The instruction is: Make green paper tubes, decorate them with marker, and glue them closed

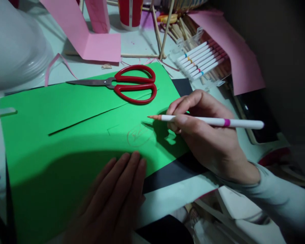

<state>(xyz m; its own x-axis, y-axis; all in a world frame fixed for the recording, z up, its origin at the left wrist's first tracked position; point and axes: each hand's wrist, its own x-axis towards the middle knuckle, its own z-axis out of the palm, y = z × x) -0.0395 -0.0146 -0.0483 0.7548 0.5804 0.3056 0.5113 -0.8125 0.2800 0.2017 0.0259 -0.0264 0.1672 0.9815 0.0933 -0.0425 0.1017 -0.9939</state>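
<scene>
A green paper sheet (66, 115) lies on the table with a long cut slit across it and a small orange sketch (138, 135) drawn near its middle. My left hand (114, 196) rests flat on the sheet's near edge, fingers stretched out together, just below the sketch. My right hand (205, 132) grips a white marker (213, 121) with an orange tip and a pink band; the tip hovers just right of and above the sketch. Red-handled scissors (127, 84) lie shut on the far part of the green sheet.
A clear case of white markers (202, 59) sits at the far right over wooden sticks (162, 30). Folded pink paper (91, 37) and a red-and-white cup (130, 13) stand behind. A black sheet (173, 171) lies under the green one. A clear plastic dome (15, 44) fills the far left.
</scene>
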